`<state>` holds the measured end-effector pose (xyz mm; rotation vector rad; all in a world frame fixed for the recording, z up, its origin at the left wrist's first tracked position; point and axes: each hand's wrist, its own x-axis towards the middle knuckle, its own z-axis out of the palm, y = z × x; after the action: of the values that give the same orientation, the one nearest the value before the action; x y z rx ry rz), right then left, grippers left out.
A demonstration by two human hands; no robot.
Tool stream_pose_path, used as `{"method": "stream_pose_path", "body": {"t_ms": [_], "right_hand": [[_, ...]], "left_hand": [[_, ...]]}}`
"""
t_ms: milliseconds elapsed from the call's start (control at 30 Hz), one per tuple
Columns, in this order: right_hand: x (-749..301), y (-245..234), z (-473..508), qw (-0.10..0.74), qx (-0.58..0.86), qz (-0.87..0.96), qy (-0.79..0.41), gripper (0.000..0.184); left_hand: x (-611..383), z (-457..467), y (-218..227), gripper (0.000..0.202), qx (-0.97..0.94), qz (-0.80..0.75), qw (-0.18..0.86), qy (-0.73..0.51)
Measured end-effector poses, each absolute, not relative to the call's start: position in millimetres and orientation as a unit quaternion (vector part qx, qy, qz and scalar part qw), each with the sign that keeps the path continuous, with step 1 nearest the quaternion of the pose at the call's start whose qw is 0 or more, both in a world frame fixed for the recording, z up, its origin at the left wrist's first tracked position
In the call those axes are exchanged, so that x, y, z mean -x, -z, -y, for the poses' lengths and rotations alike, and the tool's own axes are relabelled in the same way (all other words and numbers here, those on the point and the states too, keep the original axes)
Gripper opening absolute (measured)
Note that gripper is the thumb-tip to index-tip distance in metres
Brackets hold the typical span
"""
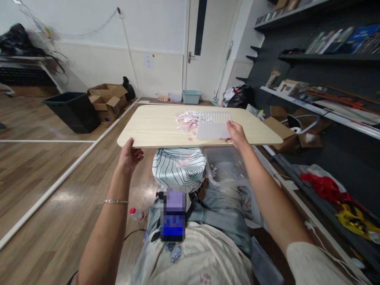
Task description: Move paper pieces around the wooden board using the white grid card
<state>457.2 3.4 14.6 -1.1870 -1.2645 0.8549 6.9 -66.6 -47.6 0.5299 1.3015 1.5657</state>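
A light wooden board (154, 126) is held up level in front of me. My left hand (130, 155) grips its near left edge, thumb on top and fingers underneath. My right hand (236, 132) pinches the corner of a white slotted scraper (214, 124) that lies flat on the board. Just left of the scraper sits a heap of small white and pink paper scraps (187, 119). Under the board, by my knee, stands a clear plastic bin (226, 166) with a few scraps inside.
A striped cushion (179, 167) rests on my lap. A small bottle (137, 214) lies on the wooden floor at left. Cardboard boxes (107, 101) and a black bin (72, 111) stand farther off. Dark shelves (320, 107) run along the right wall.
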Motion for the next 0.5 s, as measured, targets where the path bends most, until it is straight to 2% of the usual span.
{"method": "stream_pose_path", "body": {"t_ms": [167, 500], "right_hand": [[-457.4, -14.3, -2.8, 0.572, 0.495, 0.542, -0.365, 0.051], [-458.8, -11.8, -3.7, 0.574, 0.487, 0.546, -0.368, 0.056]], "left_hand": [[-6.6, 66.0, 55.6, 0.058, -0.251, -0.542, 0.47, -0.65], [-18.0, 62.9, 63.8, 0.063, -0.245, -0.5, 0.438, -0.706]]}}
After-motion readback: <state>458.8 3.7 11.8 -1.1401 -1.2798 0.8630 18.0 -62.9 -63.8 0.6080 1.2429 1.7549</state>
